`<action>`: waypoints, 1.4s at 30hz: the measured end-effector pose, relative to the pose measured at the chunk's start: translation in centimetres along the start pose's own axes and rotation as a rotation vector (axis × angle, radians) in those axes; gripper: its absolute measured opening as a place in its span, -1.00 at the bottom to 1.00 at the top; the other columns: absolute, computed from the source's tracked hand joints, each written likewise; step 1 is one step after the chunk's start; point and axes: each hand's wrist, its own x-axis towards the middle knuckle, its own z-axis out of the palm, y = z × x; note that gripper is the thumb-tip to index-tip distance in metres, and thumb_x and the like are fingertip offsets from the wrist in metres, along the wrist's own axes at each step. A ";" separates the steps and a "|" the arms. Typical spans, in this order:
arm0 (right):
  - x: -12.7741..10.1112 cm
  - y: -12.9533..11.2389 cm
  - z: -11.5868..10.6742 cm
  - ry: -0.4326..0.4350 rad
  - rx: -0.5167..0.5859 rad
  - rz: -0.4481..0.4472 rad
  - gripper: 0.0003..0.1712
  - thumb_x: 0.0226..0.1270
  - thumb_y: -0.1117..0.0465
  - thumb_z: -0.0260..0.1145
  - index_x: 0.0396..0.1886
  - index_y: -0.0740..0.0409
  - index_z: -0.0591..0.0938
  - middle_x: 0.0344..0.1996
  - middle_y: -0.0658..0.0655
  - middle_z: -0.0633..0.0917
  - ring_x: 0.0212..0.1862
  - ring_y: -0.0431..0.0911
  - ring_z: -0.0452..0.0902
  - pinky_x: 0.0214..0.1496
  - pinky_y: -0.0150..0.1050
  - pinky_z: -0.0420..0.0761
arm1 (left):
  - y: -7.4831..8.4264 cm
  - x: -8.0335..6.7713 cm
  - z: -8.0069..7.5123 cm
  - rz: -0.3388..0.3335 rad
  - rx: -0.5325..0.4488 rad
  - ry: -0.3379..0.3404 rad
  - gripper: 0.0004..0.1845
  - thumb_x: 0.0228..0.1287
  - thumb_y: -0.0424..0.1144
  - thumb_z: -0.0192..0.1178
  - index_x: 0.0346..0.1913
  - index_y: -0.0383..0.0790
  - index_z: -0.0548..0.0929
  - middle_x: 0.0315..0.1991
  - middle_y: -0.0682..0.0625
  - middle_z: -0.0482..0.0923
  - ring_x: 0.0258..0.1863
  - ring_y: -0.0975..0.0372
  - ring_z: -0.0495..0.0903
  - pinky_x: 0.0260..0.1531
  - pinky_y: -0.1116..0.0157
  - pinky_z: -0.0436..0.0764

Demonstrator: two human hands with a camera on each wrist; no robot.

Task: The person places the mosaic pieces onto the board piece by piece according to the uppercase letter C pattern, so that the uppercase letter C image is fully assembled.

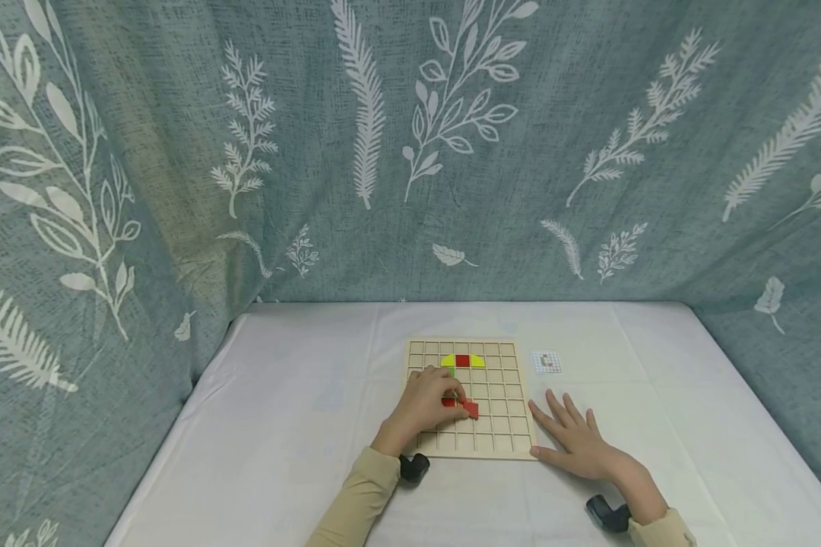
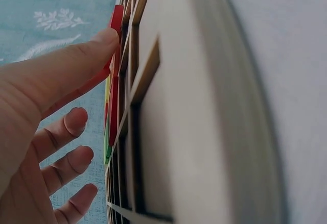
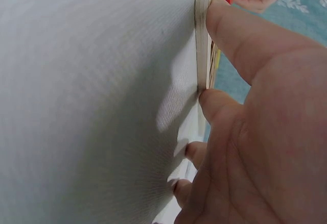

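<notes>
My left hand point(image 1: 420, 401) is over the wooden grid board point(image 1: 513, 444), its thumb and forefinger pinching a red square tile point(image 1: 471, 410) low over the cells. In the left wrist view the thumb tip lies against this red tile point(image 2: 118, 16), and the other fingers are loosely bent. Another red piece point(image 1: 448, 402) shows beneath the hand, partly hidden. My right hand point(image 1: 578, 442) lies with fingers spread at the board's right side. In the right wrist view, its thumb and forefinger touch the board's edge point(image 3: 203, 40).
Near the board's far side, a red square point(image 1: 462, 361) sits between two yellow rounded pieces point(image 1: 448, 360), with a green piece point(image 1: 451, 372) below. A small printed grid card point(image 1: 546, 362) lies right of the board on the white tablecloth point(image 1: 280, 425). A leaf-patterned curtain point(image 1: 383, 251) hangs behind.
</notes>
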 end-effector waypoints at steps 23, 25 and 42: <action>-0.1 -0.2 -0.1 0.004 -0.006 0.007 -0.13 0.21 -0.27 0.12 0.43 0.03 0.16 0.43 0.34 -0.08 0.40 0.37 -0.37 0.21 0.40 -0.43 | 0.1 1.1 -0.5 0.095 -0.074 -0.219 -0.71 0.09 -0.02 0.31 -0.07 0.22 0.67 -0.31 0.20 0.41 -0.26 0.32 0.24 -0.17 0.29 0.25; -0.1 -0.2 -0.1 0.000 0.001 0.008 -0.13 0.21 -0.27 0.12 0.42 0.03 0.16 0.43 0.34 -0.08 0.40 0.37 -0.37 0.22 0.40 -0.44 | 0.1 1.2 -0.7 0.101 -0.076 -0.243 -0.74 0.11 -0.06 0.30 -0.10 0.22 0.67 -0.33 0.20 0.39 -0.27 0.32 0.23 -0.17 0.30 0.24; -0.3 -0.4 -0.4 -0.007 0.017 0.003 -0.14 0.22 -0.25 0.13 0.42 0.03 0.16 0.43 0.35 -0.08 0.40 0.37 -0.38 0.21 0.40 -0.44 | 1.1 1.5 0.3 0.018 -0.009 -0.130 -0.73 -0.02 0.15 0.33 -0.25 0.18 0.70 -0.32 0.20 0.46 -0.25 0.31 0.32 -0.11 0.19 0.29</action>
